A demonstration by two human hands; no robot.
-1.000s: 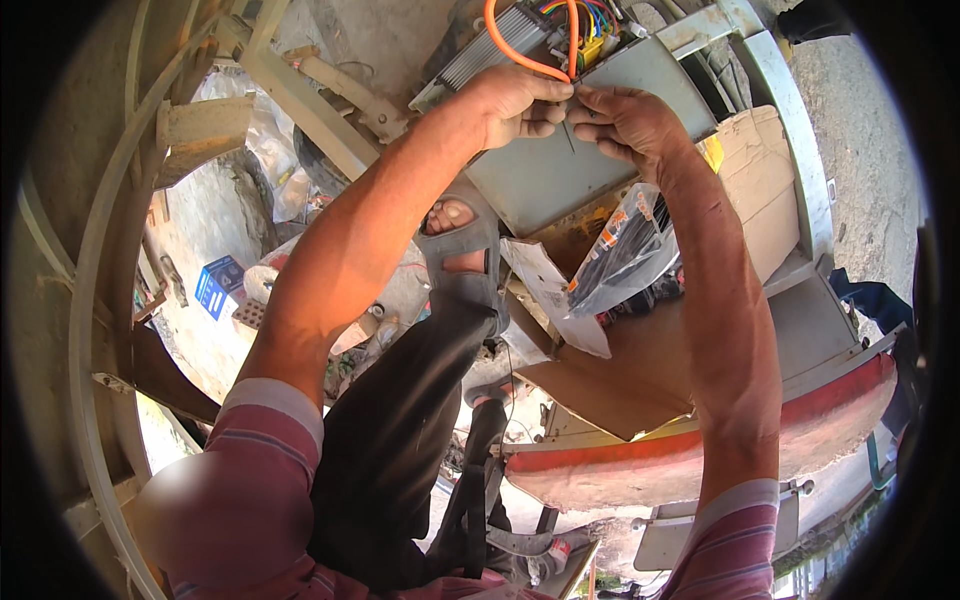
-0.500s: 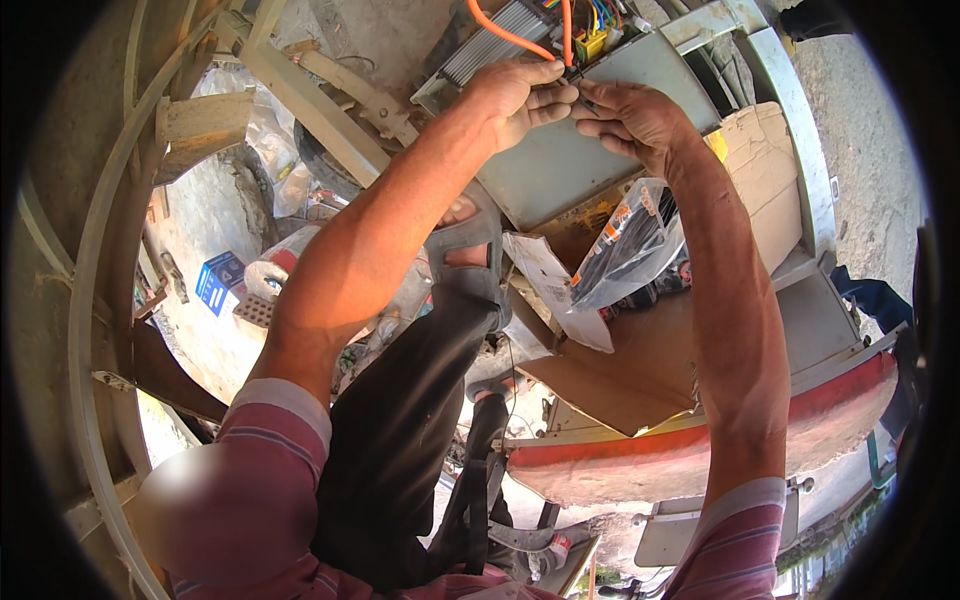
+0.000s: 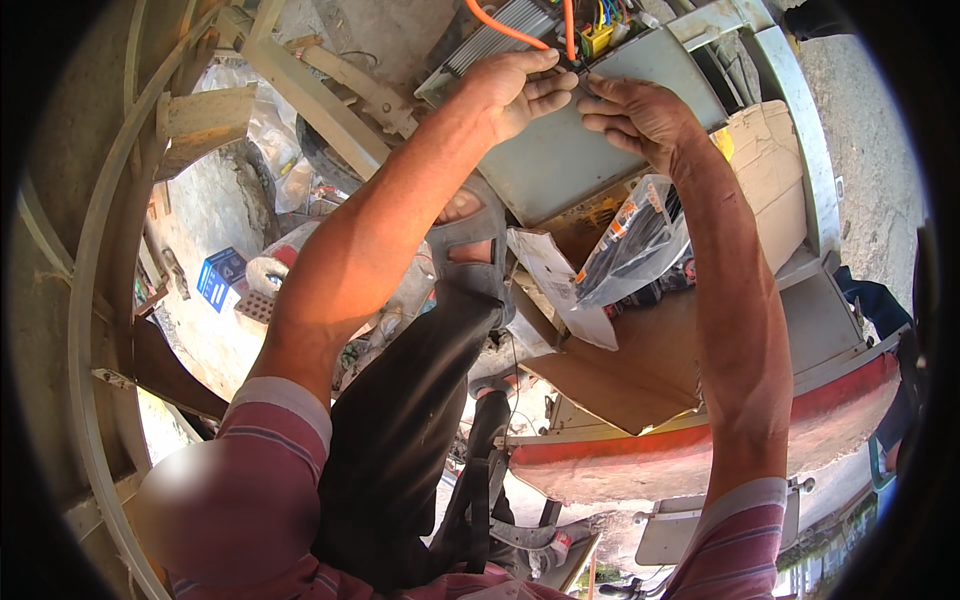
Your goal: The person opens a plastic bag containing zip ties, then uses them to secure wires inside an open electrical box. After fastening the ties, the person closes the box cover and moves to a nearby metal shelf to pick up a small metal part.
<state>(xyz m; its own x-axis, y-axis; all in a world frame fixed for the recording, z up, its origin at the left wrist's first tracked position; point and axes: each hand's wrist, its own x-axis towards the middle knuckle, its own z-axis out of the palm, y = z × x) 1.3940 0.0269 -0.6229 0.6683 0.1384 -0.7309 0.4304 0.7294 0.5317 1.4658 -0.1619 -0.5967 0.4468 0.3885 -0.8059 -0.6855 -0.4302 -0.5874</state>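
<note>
My left hand (image 3: 520, 95) is closed at the lower end of an orange cable (image 3: 495, 28), its thumb against it and its fingers curled. My right hand (image 3: 645, 120) is just to its right, fingers curled around something small and dark that I cannot make out. Both are over a grey metal box (image 3: 530, 175). Behind them lies a silver finned controller (image 3: 490, 35) with coloured wires (image 3: 600, 25); the orange cable loops beside it.
Cardboard (image 3: 765, 170), a plastic bag (image 3: 625, 240) and a red-edged panel (image 3: 620, 460) lie below and right. My sandalled foot (image 3: 465, 235) is beneath my arms. A metal frame (image 3: 300, 100) runs along the left, near a blue-and-white carton (image 3: 220, 275) and scattered debris.
Both hands have shifted slightly upward, the right also rightward, and their fingertips are a little farther apart. The orange loop has shifted left and opened wider.
</note>
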